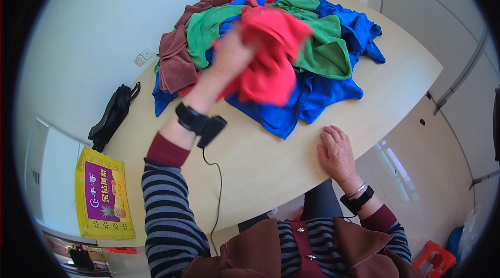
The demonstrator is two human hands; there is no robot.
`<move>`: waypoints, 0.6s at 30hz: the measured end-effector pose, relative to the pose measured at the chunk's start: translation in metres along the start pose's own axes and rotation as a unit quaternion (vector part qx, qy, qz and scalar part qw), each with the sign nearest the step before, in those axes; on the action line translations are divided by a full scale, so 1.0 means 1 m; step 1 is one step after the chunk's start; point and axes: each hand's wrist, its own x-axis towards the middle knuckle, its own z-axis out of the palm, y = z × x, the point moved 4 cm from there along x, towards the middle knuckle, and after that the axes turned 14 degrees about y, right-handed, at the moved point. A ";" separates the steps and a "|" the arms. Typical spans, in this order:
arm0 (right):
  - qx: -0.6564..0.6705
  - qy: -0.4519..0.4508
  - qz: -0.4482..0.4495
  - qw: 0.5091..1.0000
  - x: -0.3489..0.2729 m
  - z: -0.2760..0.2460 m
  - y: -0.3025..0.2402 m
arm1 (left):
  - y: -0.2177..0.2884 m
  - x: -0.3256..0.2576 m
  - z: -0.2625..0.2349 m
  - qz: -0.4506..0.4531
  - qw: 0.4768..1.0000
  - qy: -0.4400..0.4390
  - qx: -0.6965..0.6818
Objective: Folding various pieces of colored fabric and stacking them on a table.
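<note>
My left hand point(235, 55), smeared by motion, grips a red cloth point(276, 70) over the pile on the table. The red cloth hangs in loose folds, also blurred, and my fingertips are partly hidden against it. Beneath and around it lie crumpled blue cloths point(330, 93), green cloths point(325, 51) and brown cloths point(177, 62), heaped over one another. My right hand point(338, 154) rests on the tabletop near its front edge, apart from the pile. Nothing shows in it, and its fingers lie on the surface, slightly bent.
The pale wooden table point(260, 174) has a curved edge. On its left are a yellow and purple bag point(104, 194) and a black folded item point(114, 114) beside the wall. A cable point(221, 189) runs from my left wrist device. A red stool point(436, 260) stands on the floor at lower right.
</note>
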 end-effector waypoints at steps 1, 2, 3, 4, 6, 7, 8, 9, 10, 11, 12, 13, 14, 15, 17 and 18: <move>-0.004 0.001 0.000 1.000 0.001 -0.001 0.002 | -0.002 -0.027 0.021 -0.144 0.962 -0.221 -0.072; 0.000 0.001 0.000 1.000 0.002 0.000 0.000 | -0.003 -0.053 0.033 -0.276 0.851 -0.426 -0.135; 0.002 -0.001 0.003 1.000 0.001 0.001 -0.001 | -0.004 -0.051 0.035 -0.276 0.850 -0.427 -0.138; 0.003 -0.002 0.007 1.000 0.001 0.001 -0.001 | -0.008 -0.047 0.040 -0.302 0.837 -0.431 -0.151; 0.000 -0.008 0.009 1.000 0.002 0.001 0.000 | -0.028 -0.035 0.048 -0.357 0.809 -0.433 -0.174; 0.000 -0.010 0.011 1.000 0.003 -0.001 -0.001 | -0.063 -0.022 0.060 -0.312 0.873 -0.355 -0.119; 0.006 -0.014 0.009 1.000 0.005 0.000 -0.005 | -0.106 -0.014 0.067 -0.265 0.924 -0.269 -0.055; -0.006 -0.015 0.015 1.000 0.005 -0.002 -0.001 | -0.122 -0.010 0.084 -0.164 0.964 -0.202 0.052; -0.002 -0.021 0.019 1.000 0.005 -0.001 -0.001 | -0.133 -0.009 0.093 -0.060 0.976 -0.125 0.165; 0.002 -0.027 0.023 0.999 0.005 0.001 -0.001 | -0.148 -0.018 0.106 -0.062 0.977 -0.126 0.160; -0.003 -0.032 0.029 0.999 0.006 0.000 0.001 | -0.158 -0.023 0.125 -0.037 0.970 -0.113 0.212; -0.009 -0.031 0.030 0.999 0.008 0.001 0.001 | -0.170 -0.028 0.138 -0.010 0.958 -0.099 0.271; -0.003 -0.038 0.034 0.999 0.009 0.003 -0.001 | -0.181 -0.033 0.150 0.015 0.940 -0.085 0.329; 0.004 -0.046 0.037 0.998 0.010 0.005 -0.002 | -0.190 -0.041 0.161 0.014 0.942 -0.083 0.325; 0.005 -0.047 0.044 0.998 0.012 0.002 0.000 | -0.213 -0.062 0.188 -0.193 0.928 -0.180 0.264; 0.004 -0.048 0.041 0.998 0.014 0.001 0.000 | -0.225 -0.070 0.194 -0.292 0.900 -0.226 0.231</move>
